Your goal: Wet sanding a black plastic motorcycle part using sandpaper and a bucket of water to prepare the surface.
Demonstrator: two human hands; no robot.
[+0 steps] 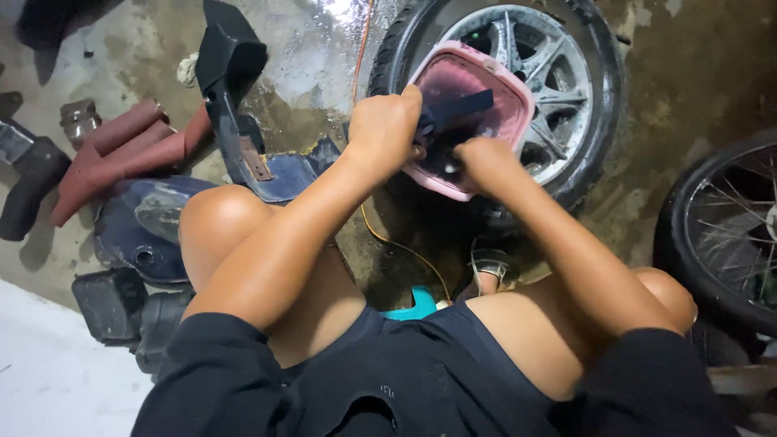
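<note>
1. The fingers of the right hand (484,159) curl out of sight under the dark part (457,109), so I cannot tell what they clamp.
2. The left hand (387,128) is closed in a fist around the near end of that dark part.
3. The pink basin (518,101) is tilted toward the camera, held above the wet floor, in front of the alloy wheel (550,73); the hands hide its lower rim.
4. Its inside looks wet and dark-stained.
5. A spoked wheel (728,235) is cut off at the right edge.
6. Maroon panels (121,150) lie at the left.
</note>
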